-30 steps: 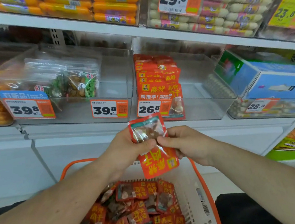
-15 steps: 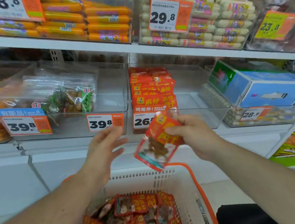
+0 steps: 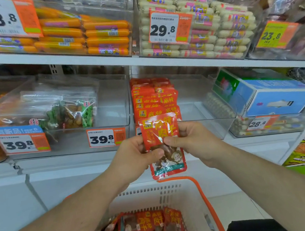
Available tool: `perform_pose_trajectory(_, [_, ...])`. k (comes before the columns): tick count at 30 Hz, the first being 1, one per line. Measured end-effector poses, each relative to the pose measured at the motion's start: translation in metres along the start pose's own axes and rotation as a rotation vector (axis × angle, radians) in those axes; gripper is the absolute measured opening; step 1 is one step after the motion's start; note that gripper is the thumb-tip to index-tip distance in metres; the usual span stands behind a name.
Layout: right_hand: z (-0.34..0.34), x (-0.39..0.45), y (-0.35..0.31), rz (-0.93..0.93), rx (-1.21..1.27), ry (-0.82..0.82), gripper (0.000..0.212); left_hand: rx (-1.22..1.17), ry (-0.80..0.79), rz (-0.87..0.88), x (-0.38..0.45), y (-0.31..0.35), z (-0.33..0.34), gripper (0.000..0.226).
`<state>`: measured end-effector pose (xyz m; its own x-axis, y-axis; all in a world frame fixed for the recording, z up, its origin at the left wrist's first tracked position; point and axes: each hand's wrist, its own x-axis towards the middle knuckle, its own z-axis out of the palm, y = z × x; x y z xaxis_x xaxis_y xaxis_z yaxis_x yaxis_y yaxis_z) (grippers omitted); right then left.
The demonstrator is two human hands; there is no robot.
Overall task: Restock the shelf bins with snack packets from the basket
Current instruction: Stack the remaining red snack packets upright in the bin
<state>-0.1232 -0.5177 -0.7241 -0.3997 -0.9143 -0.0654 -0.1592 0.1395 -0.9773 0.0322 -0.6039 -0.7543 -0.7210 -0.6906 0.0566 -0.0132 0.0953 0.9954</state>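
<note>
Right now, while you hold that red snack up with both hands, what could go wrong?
1. Both the left hand and the right hand only pinch the red packet at its edges, so it might slip back into the basket.
2. The stacked red packets in the clear bin stand in a leaning row; pushing one in carelessly might topple them.

Red snack packet [image 3: 161,139] upright, clear window at bottom, pinched between both hands, before clear shelf bin [image 3: 195,110] holding matching red packets [image 3: 153,99], white basket [image 3: 189,203] below, filled with packets.
</note>
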Motion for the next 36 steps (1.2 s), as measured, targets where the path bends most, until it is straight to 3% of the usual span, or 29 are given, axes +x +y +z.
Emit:
perform_pose_trajectory(2, [-0.007,0.002,-0.007,-0.009,0.015,-0.015,0.010,0.057,0.034,0.071,0.008,0.004,0.001,0.013])
perform_pose_trajectory(4, [-0.016,0.010,-0.019,-0.047,0.090,0.047,0.006,0.240,0.256,0.277,0.023,0.004,-0.006,0.005])
perform_pose_trajectory(6, [-0.029,0.020,-0.032,-0.140,0.144,0.178,0.009,0.470,0.484,0.440,0.040,0.009,-0.016,0.015])
perform_pose_trajectory(10, [-0.052,0.046,-0.044,-0.359,0.034,0.424,0.012,0.780,0.476,0.204,0.070,0.005,-0.024,0.065])
perform_pose_trajectory(13, [-0.066,0.070,-0.044,-0.376,-0.040,0.500,0.009,1.073,0.473,0.201,0.080,-0.018,-0.021,0.078])
perform_pose_trajectory(19, [-0.084,0.111,-0.022,-0.055,-0.276,0.404,0.007,1.213,0.546,0.201,0.089,-0.029,-0.024,0.087])
perform_pose_trajectory(27, [-0.082,0.149,0.007,0.302,-0.500,0.067,0.016,1.213,0.581,0.228,0.090,-0.032,-0.022,0.088])
perform_pose_trajectory(33, [-0.082,0.157,0.011,0.361,-0.504,0.019,0.010,1.187,0.574,0.226,0.089,-0.031,-0.023,0.085])
perform_pose_trajectory(36, [-0.085,0.155,0.011,0.379,-0.564,0.018,0.025,1.186,0.557,0.202,0.089,-0.030,-0.022,0.086])
